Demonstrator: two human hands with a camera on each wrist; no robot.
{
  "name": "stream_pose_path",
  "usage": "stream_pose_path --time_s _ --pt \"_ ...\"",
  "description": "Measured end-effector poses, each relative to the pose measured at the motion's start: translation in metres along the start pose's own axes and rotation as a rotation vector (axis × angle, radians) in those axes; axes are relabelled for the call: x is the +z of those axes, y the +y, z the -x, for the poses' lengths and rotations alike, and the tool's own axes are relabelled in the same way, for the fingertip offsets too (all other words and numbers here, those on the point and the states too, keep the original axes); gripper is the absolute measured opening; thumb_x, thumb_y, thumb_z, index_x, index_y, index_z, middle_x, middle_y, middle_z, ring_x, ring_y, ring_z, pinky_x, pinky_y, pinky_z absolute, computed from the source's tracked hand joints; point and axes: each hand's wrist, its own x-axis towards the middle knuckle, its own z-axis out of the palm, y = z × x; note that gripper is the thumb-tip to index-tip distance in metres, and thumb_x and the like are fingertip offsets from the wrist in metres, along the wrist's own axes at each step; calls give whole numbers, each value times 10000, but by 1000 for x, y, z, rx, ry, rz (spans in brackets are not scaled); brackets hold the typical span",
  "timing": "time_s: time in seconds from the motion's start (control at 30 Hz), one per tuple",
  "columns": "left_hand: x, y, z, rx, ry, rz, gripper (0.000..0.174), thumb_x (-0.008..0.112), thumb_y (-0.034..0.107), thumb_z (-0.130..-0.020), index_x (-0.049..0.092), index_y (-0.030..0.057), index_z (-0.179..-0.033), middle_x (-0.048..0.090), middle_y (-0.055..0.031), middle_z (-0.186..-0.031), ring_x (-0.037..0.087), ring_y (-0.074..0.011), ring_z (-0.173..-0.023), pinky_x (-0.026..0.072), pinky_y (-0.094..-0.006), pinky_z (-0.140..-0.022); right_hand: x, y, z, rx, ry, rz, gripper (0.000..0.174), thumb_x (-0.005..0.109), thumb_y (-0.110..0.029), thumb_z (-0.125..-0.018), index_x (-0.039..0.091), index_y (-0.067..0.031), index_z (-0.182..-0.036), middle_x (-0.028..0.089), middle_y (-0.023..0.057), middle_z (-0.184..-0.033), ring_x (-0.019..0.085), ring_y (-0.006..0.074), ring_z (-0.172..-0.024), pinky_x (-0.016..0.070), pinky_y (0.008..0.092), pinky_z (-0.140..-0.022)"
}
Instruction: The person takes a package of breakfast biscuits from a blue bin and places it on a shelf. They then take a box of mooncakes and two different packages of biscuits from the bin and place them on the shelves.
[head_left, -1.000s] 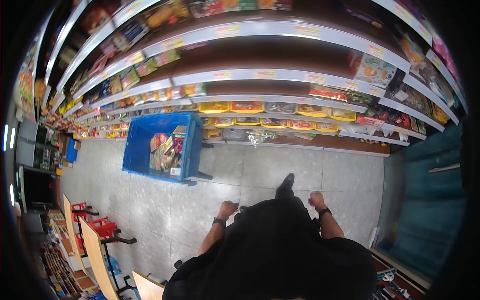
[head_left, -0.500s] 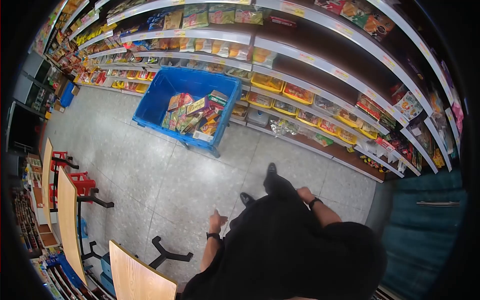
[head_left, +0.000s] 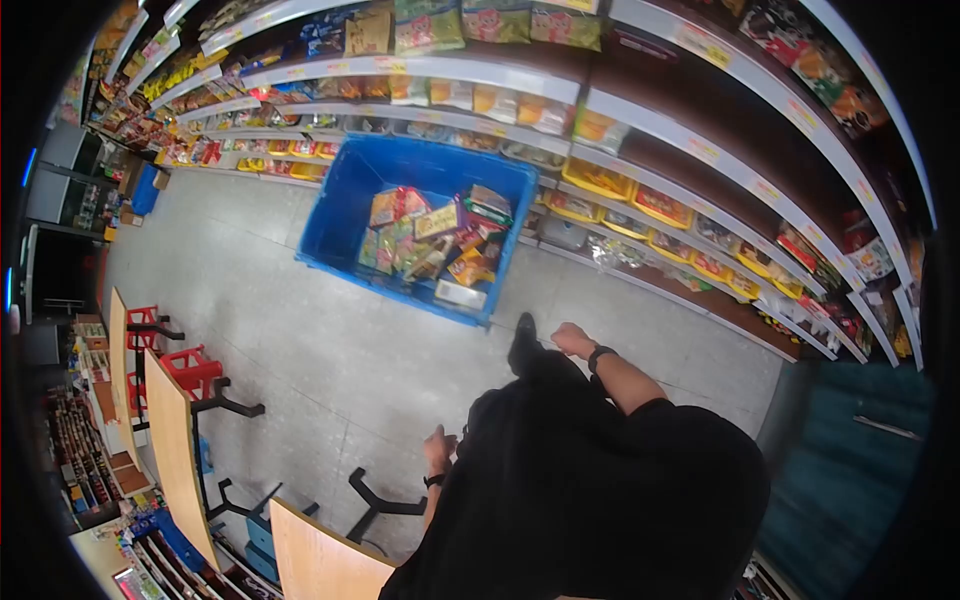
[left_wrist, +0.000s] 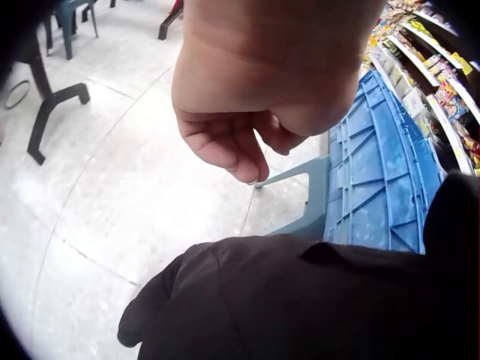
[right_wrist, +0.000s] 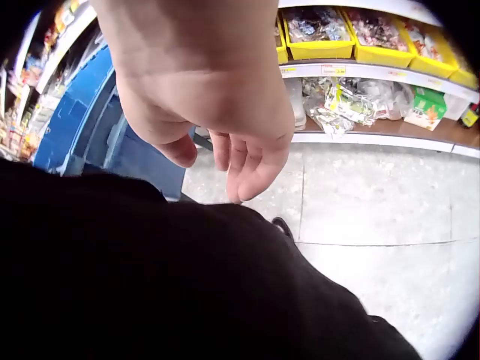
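Observation:
My left hand [head_left: 438, 450] hangs low beside the dark clothing, fingers loosely curled and holding nothing. In the left wrist view the same hand [left_wrist: 232, 142] hangs over bare floor, left of the blue bin. My right hand [head_left: 573, 341] swings in front of the body, a little short of the bin's near corner. The right wrist view shows this hand [right_wrist: 217, 142] relaxed, with bent fingers and nothing in them. Ahead stands the large blue bin [head_left: 335, 205], raised on legs. Inside it lie jumbled snack packets [head_left: 400, 245] and small boxes [head_left: 438, 221].
Long shelves [head_left: 520, 80] of packaged snacks run behind the bin, with yellow trays [head_left: 600, 180] on the lower levels. Folding tables with wooden tops [head_left: 175, 440] and red stools [head_left: 190, 370] stand to the left. A teal panel [head_left: 850, 470] is at the right.
The view has turned left, and the bin now appears larger, closer and nearer the middle. My right hand has swung forward toward it; both hands stay without anything in them.

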Motion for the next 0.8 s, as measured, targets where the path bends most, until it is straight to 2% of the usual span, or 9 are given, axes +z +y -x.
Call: stream_pose_path --time_s 0.07,0.17,0.3,0.4,0.47,0.57,0.63,0.67,0.8 --pt "-34 26 -32 -167 21 431 367 610 323 -906 625 -19 -773 666 -146 -682 613 -213 -553 453 -318 -492 -7 -20 -14 15 -13 -48 289 586 -205 -783 671 35 -920 628 140 -661 637 232 -567 499 356 -502" --pt "-85 72 -67 -103 120 513 379 578 318 -926 648 -22 -773 665 -126 -679 583 -178 -518 425 -298 -466 -24 -62 11 116 171 -409 981 596 -60 -749 56 -154 -1562 667 191 -1054 666 254 -658 551 338 -552" --pt "-136 171 -117 96 234 503 396 570 316 -932 626 -22 -734 625 -91 -640 550 -154 -544 418 -288 -507 -24 -44 7 -92 469 -408 1085 572 43 -716 -56 -217 -1562 337 276 -1494 676 262 -692 545 359 -571" --pt "-171 259 -156 348 238 439 404 570 306 -932 601 -17 -691 553 -47 -588 487 -125 -562 388 -286 -539 -17 -18 18 155 597 -447 1079 557 39 -704 -47 -205 -1564 594 246 -1174 654 254 -726 549 354 -588" --pt "-183 302 -201 507 137 359 395 584 279 -922 566 7 -636 530 -35 -575 443 -113 -543 351 -302 -520 5 18 20 205 659 -588 1127 572 34 -702 -102 -269 -1552 28 300 -1586 671 304 -893 560 329 -625" --pt "-180 360 -269 581 -93 358 373 594 249 -903 574 4 -622 530 -30 -558 443 -107 -530 352 -296 -517 56 -2 67 396 739 -800 1060 577 -46 -730 -66 -180 -1561 619 197 -1034 597 227 -647 505 336 -515" --pt "-180 394 -297 651 -212 216 362 593 246 -898 590 -4 -638 550 -37 -569 461 -109 -538 362 -296 -522 116 -19 83 373 840 -987 1001 590 -86 -745 10 -123 -1559 549 93 -713 530 199 -560 470 351 -470" --pt "-176 409 -303 700 -275 109 351 592 243 -894 605 -12 -653 569 -44 -579 478 -112 -546 372 -295 -528 187 72 36 223 818 -903 927 607 -94 -763 105 -94 -1542 579 125 -761 527 213 -531 482 364 -469" --pt "-164 439 -340 747 -408 -79 315 595 239 -890 653 -14 -712 624 -63 -625 540 -135 -581 427 -329 -570 260 -74 108 587 572 -1284 797 635 -290 -869 212 -138 -1528 545 150 -1303 670 341 -925 556 435 -715"
